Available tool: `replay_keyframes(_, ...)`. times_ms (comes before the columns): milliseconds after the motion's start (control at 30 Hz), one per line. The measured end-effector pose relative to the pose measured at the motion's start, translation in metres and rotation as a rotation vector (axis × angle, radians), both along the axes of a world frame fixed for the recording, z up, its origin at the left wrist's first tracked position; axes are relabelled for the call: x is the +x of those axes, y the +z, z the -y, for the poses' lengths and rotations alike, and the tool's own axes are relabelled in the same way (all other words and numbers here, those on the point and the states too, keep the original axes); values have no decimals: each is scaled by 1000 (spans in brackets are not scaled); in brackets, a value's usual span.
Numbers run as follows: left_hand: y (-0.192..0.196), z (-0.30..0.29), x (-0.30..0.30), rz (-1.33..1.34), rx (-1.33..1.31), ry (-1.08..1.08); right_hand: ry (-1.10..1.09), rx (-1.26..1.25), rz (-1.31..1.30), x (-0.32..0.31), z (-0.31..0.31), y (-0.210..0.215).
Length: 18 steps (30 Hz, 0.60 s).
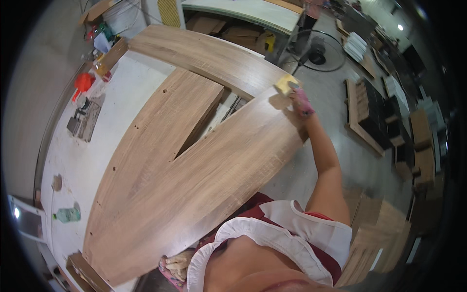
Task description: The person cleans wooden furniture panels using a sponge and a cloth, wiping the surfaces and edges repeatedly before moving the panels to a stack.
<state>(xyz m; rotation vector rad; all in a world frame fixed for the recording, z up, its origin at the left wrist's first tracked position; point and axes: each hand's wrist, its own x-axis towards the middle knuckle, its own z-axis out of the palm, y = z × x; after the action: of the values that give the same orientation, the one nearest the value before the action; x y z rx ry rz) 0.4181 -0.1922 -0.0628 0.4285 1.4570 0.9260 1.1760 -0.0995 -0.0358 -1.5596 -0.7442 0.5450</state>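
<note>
At the far right end of a wood-grain board (204, 170), my right hand (302, 101), in a pink glove, is closed around a yellow sponge (288, 84). The sponge is at the board's far edge, its shadow falling on the surface. My left hand (176, 267) is low by the near edge of the same board, among crumpled beige fabric and pink patterned cloth. Its fingers cannot be made out. A second wood-grain board (160, 109) with small drilled holes lies alongside on the left, meeting the first at an angle. Another long board (209, 53) lies across the far side.
On the white table (73, 160) at left are a green-tinted plastic bottle (67, 214), a red-orange object (84, 82) and a dark metal tool (78, 121). A cardboard box (87, 275) sits at the near left corner. Beyond the right side stand a floor fan (318, 51) and stacked dark panels (372, 112).
</note>
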Motion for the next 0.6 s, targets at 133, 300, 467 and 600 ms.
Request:
replay_keyframes(133,33,30,41,-30,-3,56,140,-83,300,83,58,17)
replay_keyframes(300,81,16,110,2,18,-40,-312,-35,-439,58,129,129)
replay_keyframes(467,121,-53,210,83,176,-304,-464,192,-639,147,263,77)
replay_keyframes(600,143,-116,282,-123,199,-704,-747,144,-456,155,379,29)
